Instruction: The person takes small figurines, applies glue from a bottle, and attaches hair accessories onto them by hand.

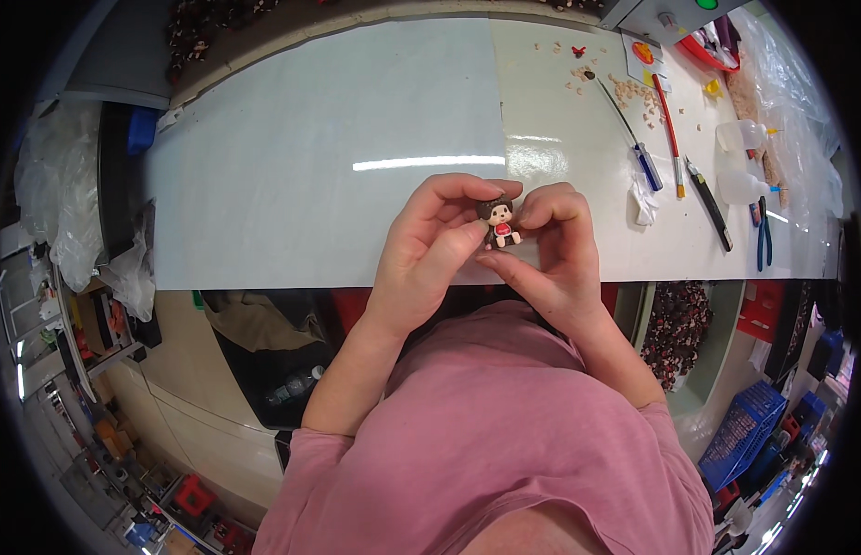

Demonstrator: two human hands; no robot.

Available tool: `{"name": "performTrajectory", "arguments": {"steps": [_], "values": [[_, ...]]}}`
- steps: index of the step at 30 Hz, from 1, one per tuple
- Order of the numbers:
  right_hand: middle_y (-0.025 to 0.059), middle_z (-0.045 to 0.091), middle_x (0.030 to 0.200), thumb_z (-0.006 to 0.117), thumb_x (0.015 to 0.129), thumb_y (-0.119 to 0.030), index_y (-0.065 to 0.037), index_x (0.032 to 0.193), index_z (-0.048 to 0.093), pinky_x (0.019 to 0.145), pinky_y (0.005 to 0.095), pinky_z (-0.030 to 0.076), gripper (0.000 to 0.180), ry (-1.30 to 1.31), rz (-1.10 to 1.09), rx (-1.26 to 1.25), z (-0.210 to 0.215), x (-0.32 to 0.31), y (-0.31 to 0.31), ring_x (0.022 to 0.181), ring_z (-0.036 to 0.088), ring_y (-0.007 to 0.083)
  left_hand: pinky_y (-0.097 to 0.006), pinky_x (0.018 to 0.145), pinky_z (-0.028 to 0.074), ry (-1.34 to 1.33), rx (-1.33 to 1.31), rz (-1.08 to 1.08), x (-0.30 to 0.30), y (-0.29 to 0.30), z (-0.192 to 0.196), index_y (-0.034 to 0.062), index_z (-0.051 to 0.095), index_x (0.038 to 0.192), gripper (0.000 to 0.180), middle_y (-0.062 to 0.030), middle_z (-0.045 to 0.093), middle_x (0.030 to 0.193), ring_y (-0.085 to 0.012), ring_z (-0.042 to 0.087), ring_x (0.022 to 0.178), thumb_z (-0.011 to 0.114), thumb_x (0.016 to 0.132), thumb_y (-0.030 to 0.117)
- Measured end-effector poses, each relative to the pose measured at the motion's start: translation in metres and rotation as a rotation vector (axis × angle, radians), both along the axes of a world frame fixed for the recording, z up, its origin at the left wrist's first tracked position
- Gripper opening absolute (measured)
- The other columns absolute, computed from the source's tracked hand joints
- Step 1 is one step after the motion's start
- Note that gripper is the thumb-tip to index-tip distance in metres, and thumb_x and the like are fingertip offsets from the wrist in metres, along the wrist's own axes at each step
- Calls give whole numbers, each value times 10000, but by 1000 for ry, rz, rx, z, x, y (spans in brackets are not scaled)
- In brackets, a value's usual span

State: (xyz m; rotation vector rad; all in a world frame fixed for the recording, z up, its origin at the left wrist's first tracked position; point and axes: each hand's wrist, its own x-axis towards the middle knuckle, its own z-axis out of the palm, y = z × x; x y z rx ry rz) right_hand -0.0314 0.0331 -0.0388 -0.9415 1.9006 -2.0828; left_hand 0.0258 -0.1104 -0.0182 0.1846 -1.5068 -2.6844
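Between my hands, just above the table's near edge, is a small figurine (501,225) with a dark brown head and body, a pale face, a red bib and pale feet. My left hand (430,242) grips it from the left, with the thumb at its side and the index finger over its head. From the other side my right hand (562,248) curls round it; its thumb lies near the figurine's base and its index finger bends in toward the side. The fingers hide part of the figurine's back and right side.
Small pale pieces (631,92) lie scattered at the table's far right. Near them are a blue-handled screwdriver (647,166), a red brush (669,125), a black craft knife (710,205), squeeze bottles (740,188) and blue pliers (765,239). Below the table's right side, a bin holds many dark figurines (678,331).
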Motion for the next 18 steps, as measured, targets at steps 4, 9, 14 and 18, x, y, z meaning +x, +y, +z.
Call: {"name": "performTrajectory", "arguments": {"steps": [4, 9, 14, 18], "values": [[61, 463, 926, 748, 696, 9, -53, 947, 427, 738, 257, 451, 412, 3, -2, 9, 0, 0, 0, 826, 517, 144, -309, 908, 440, -2, 2, -2, 1, -1, -1, 0, 462, 1113, 260, -168, 527, 1196, -163, 540, 1022, 419, 857, 5], [62, 460, 936, 746, 700, 12, -50, 950, 424, 735, 256, 461, 413, 12, 7, 14, 2, -1, 1, 822, 528, 139, -317, 921, 434, -2, 32, 8, 1, -1, -1, 6, 453, 1107, 253, -178, 519, 1204, -174, 536, 1040, 417, 857, 4], [62, 452, 941, 744, 698, 21, -47, 954, 421, 735, 256, 468, 417, -5, 11, 12, 2, 0, 1, 825, 533, 136, -327, 927, 433, 0, 40, 3, 1, -1, -2, 5, 452, 1097, 246, -184, 503, 1221, -186, 532, 1058, 416, 854, 0], [61, 445, 940, 738, 697, 32, -45, 956, 418, 732, 255, 472, 419, -23, 8, 5, 2, 0, 0, 833, 538, 138, -331, 924, 436, 3, 47, 26, 2, -1, 0, 1, 449, 1094, 240, -178, 493, 1220, -196, 541, 1055, 424, 856, 0]]}}
